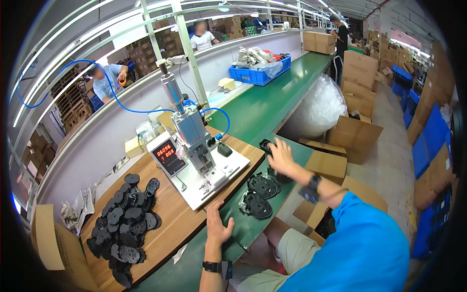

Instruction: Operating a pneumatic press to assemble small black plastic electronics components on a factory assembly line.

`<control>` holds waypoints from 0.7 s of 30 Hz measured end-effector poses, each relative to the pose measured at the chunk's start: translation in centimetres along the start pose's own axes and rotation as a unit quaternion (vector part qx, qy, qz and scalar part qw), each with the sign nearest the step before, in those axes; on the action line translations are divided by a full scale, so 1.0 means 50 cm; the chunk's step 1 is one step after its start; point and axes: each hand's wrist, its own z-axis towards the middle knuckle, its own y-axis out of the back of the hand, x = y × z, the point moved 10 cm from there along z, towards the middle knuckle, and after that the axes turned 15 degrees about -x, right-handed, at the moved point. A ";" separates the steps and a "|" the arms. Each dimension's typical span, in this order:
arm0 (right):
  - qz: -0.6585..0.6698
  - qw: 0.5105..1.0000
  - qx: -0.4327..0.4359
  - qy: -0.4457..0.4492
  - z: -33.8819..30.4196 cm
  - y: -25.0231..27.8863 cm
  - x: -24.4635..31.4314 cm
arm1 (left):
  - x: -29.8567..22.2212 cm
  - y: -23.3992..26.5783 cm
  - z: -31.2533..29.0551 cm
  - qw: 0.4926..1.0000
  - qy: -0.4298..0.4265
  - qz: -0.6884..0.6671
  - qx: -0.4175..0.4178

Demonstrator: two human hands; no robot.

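Black part (265, 145) lies just beside the right grip (282, 159) — contact unclear.

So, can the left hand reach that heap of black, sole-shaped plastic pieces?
Probably yes: the left hand looks empty, and only bare brown wooden board seems to lie between it and the heap.

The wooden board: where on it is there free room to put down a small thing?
The wooden board is bare between the pile of black parts and the white press base, down to the front edge near the left hand. It is crowded under the pile and the base.
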 end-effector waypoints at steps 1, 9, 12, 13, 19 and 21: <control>0.064 0.998 0.018 0.021 -0.032 0.036 0.066 | 0.005 0.014 -0.005 1.000 0.004 0.009 -0.009; 0.066 0.984 0.139 0.092 -0.288 0.137 0.146 | 0.003 0.002 -0.005 1.000 0.026 -0.005 -0.008; 0.077 0.989 0.105 0.072 -0.299 0.129 0.143 | 0.004 0.005 -0.005 1.000 0.007 0.012 -0.009; 0.088 0.990 0.094 0.061 -0.303 0.132 0.146 | 0.002 0.002 -0.003 1.000 0.005 0.017 -0.004; 0.114 0.989 0.075 0.063 -0.267 0.134 0.160 | -0.064 -0.009 0.015 0.997 0.010 0.049 0.051; 0.091 0.992 0.051 0.071 -0.260 0.131 0.146 | -0.135 -0.052 0.030 0.991 -0.036 0.080 0.096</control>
